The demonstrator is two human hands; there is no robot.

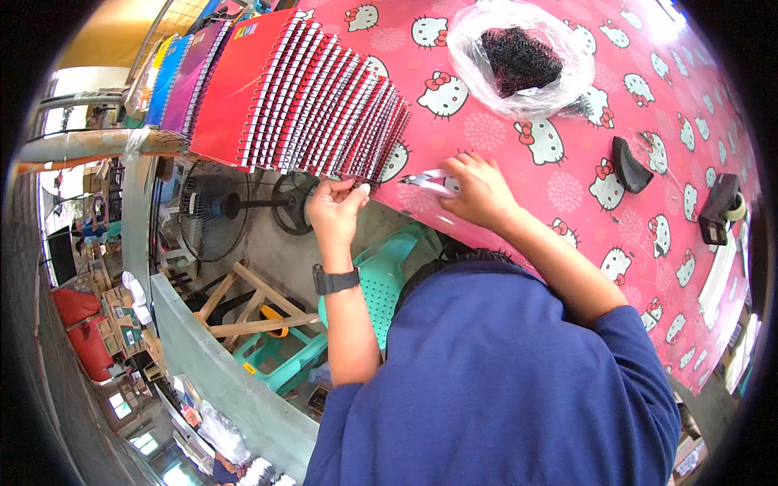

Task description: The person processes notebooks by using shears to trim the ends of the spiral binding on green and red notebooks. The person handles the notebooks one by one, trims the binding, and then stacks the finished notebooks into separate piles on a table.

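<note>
Red spiral-bound notebooks (324,101) lay fanned in a row along the edge of the pink cartoon-cat tablecloth (567,174). I saw my left hand (336,206) pinching the nearest notebook's wire coil, while my right hand (478,190) gripped small pink-handled cutting pliers (429,181) just beside it.

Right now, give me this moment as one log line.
left hand: pinching wire end of red spiral notebooks | right hand: holding small pink-handled cutters | clear bag of black coils: apart
</note>
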